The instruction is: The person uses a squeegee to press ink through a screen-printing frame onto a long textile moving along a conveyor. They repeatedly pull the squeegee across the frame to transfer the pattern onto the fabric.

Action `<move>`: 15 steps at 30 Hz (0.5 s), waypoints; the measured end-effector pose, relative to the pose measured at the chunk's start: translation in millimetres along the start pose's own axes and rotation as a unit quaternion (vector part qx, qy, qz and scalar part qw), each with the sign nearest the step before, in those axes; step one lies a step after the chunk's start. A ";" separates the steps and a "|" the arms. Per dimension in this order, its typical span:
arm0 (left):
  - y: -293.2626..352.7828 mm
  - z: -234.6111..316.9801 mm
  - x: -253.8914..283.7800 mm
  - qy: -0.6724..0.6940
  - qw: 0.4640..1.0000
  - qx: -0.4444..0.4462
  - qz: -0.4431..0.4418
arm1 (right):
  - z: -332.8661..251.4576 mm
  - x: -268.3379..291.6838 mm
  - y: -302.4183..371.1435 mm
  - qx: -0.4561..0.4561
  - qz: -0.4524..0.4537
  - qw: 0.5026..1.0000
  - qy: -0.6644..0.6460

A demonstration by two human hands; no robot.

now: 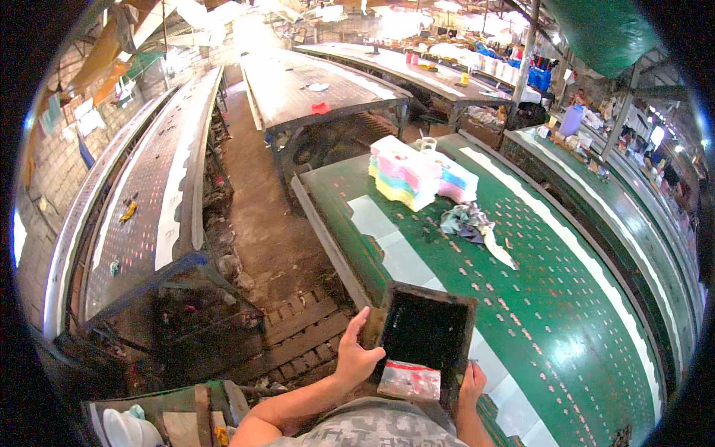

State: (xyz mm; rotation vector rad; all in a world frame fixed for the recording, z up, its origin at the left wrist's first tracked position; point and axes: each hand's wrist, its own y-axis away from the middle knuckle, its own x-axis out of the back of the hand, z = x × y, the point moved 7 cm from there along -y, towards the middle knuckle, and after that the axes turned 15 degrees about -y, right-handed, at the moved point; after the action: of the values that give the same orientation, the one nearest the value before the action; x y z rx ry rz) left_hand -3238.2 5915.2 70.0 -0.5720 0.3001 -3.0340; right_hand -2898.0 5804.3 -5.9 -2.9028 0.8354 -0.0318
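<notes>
A dark rectangular frame [468,328] with raised walls and a black inside is held in front of my body, over the near left edge of the green table. My left hand [357,356] is closed on its left side, thumb over the rim and index finger pointing up along the wall. My right hand [471,384] grips the right side near the bottom corner. In the near end of the frame lies a flat greyish-white piece with a red edge [410,381]; its kind is unclear.
On the long green table [566,313] are small printed marks, pale sheets [402,249], stacks of pastel cut pieces [406,175] and a crumpled rag [468,222]. Another long table [145,216] runs along the left. A dirt aisle [272,223] separates them. White containers [126,426] stand lower left.
</notes>
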 end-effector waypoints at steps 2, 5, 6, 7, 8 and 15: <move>-15.1 -22.5 29.8 0.015 0.999 0.033 0.024 | 11.4 -46.1 -15.4 -0.051 -0.033 0.997 -0.054; -35.2 -47.7 63.8 0.042 0.995 0.069 0.063 | 14.0 -109.3 -32.5 -0.057 -0.084 0.992 -0.073; -41.9 -57.6 72.4 0.034 0.994 0.078 0.067 | 13.0 -128.7 -38.2 -0.049 -0.100 0.992 -0.067; -50.3 -66.4 82.0 0.025 0.994 0.085 0.070 | 13.7 -148.3 -45.0 -0.059 -0.100 0.991 -0.059; -59.6 -74.2 90.5 0.016 0.993 0.091 0.074 | 20.8 -161.4 -51.6 -0.061 -0.108 0.991 -0.041; -173.0 -121.4 140.2 -0.078 0.993 0.072 0.054 | 67.1 -290.1 -118.5 -0.122 -0.111 0.981 -0.106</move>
State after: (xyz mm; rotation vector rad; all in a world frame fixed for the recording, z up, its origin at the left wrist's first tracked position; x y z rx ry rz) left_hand -3413.5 6096.5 43.1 -0.7500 0.1004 -2.8566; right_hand -3077.7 6065.3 -54.3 -3.1379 0.5095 0.3782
